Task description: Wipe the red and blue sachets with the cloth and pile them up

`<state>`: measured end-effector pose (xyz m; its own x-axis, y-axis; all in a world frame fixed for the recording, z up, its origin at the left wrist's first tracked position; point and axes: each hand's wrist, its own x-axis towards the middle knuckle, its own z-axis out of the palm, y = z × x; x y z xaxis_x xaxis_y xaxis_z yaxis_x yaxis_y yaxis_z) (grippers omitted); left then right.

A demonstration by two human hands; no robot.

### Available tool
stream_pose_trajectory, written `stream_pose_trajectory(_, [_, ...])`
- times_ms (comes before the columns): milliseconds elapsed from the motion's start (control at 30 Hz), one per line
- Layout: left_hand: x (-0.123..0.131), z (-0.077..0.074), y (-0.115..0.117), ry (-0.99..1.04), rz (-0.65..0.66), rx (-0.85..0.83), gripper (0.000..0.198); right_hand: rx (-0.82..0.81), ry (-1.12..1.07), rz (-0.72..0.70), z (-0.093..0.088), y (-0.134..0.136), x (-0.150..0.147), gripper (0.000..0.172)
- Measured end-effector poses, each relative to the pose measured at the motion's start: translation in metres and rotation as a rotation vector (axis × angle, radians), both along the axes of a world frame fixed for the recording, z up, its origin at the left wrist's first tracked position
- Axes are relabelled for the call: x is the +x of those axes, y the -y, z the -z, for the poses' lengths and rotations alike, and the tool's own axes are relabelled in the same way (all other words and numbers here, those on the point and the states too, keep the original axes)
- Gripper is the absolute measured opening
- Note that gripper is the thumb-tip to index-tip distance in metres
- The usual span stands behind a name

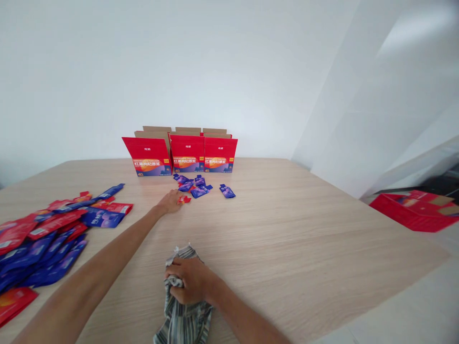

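My left hand (169,202) reaches out over the table, its fingers curled at a small red sachet (184,199) that pokes out from them. Just beyond it lies a small group of purple sachets (201,190), with a little red showing among them. A single purple sachet (227,191) lies apart to the right. Closer to me, my right hand (191,279) is closed around a bunched striped cloth (186,320), which rests on the wooden table.
Three red cartons (187,155) with raised flaps stand side by side at the back, before the white wall. A heap of red and blue pouches (53,239) spreads along the left of the table (304,239). Off its right edge sits another red box (409,212).
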<state>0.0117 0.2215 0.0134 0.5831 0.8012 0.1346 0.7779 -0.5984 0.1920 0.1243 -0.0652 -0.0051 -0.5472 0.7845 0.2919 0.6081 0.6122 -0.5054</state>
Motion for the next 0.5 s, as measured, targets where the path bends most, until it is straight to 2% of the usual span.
stream_pose_trajectory(100, [0.0, 0.0, 0.002, -0.077, -0.021, 0.004, 0.056, 0.003, -0.003, -0.004, 0.003, -0.001, 0.0, 0.02])
stream_pose_trajectory(233, [-0.006, 0.005, 0.014, -0.124, -0.015, 0.01, 0.055, 0.003, -0.005, -0.009, 0.002, -0.002, 0.0, 0.019])
stream_pose_trajectory(333, [-0.008, 0.009, 0.031, -0.047, -0.05, 0.009, 0.06, 0.01, -0.035, 0.032, -0.004, -0.003, 0.005, 0.017])
stream_pose_trajectory(400, [-0.005, 0.012, 0.047, 0.165, -0.073, -0.052, 0.058, 0.031, -0.103, 0.104, -0.01, -0.006, 0.012, 0.017])
stream_pose_trajectory(433, [-0.002, 0.013, 0.057, 0.333, -0.076, -0.127, 0.057, 0.043, -0.144, 0.159, -0.012, -0.008, 0.017, 0.018])
stream_pose_trajectory(500, [0.007, 0.017, 0.081, 0.773, -0.085, -0.41, 0.054, 0.07, -0.215, 0.278, -0.016, -0.011, 0.027, 0.015])
